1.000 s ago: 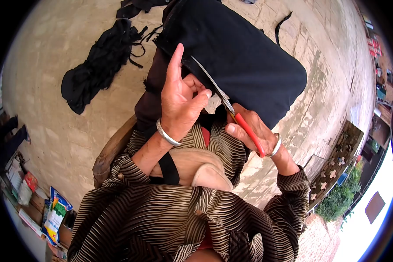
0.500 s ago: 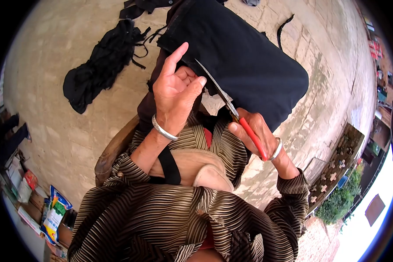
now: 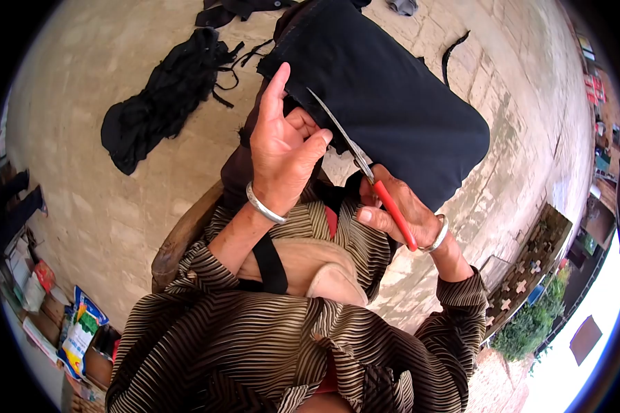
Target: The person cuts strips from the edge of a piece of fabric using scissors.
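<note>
A large piece of black cloth (image 3: pixel 386 96) is draped over my knees. My left hand (image 3: pixel 286 148) is at its near edge, forefinger stretched out and the other fingers curled in at the edge; the hand partly hides the cloth there. In my right hand (image 3: pixel 410 210) is a pair of scissors (image 3: pixel 387 206) with red handles. Their blades lie close together over the cloth, pointing up and left past my left thumb. Cut edges of the cloth hang near the blades.
A crumpled black cloth (image 3: pixel 162 100) lies on the paved floor (image 3: pixel 83 227) at left, with thin strips beside it. Another black strip (image 3: pixel 453 55) lies at right. Under me is a wooden seat (image 3: pixel 186 237). A printed bag (image 3: pixel 80 334) stands lower left.
The view has shifted slightly. The scissors blades still lie over the cloth, and the fingers of my right hand have loosened a little around the handles. My left hand keeps nearly the same pose.
</note>
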Tool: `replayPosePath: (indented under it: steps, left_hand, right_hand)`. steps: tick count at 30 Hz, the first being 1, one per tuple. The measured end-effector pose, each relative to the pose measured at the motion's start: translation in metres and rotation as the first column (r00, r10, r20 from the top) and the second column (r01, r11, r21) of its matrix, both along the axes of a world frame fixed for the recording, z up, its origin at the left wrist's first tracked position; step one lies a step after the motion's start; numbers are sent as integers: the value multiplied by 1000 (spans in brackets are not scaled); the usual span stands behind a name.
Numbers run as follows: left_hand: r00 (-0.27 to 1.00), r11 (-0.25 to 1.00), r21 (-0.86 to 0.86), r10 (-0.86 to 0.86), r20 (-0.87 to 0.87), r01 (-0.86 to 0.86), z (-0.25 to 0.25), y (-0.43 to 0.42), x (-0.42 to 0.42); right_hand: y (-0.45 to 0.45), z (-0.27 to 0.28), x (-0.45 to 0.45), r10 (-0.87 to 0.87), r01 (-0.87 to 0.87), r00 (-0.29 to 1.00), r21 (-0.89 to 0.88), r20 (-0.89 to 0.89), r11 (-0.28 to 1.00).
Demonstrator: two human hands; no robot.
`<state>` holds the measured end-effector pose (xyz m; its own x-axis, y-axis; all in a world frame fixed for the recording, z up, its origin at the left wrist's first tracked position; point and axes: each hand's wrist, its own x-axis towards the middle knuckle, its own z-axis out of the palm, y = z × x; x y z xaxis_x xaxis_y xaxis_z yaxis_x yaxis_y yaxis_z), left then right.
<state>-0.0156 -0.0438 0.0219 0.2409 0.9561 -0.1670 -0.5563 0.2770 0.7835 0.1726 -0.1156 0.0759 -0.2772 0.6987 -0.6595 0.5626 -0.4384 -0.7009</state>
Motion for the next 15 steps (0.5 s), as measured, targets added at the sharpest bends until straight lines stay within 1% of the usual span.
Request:
replayPosePath:
  steps: [3,5,6,8,12,14,15]
  left_hand:
    - [1000,1000,5,12,-4,-12,0,0,0]
    - [1000,1000,0,14,-1,-14,1,0,1]
    - [1000,1000,-5,16,2,-16,1,0,1]
    - [1000,1000,-2,2,0,-2,-1,-1,-1]
    - [1000,1000,-5,-16,-11,16,1,0,-1]
    - [1000,1000,7,-12,-13,12,-3,0,-1]
    - [1000,1000,18,-10,-16,10,-4,0,-2]
  right_hand:
    - [1,-1,-4,-34,35,999,16,-34,999]
    - [-2,-7,-4,-60,57,998,99,27,993]
    - [0,-5,-5,-61,58,998,98,27,993]
    - [4,2,-6,-55,55,997,-3,55,998]
    - [5,4,-6,-52,51,996,14,70,999]
    - [4,3,-3,-58,58,998,-6,-7,998]
    - [3,3,-3,-57,57,998,-6,-7,998]
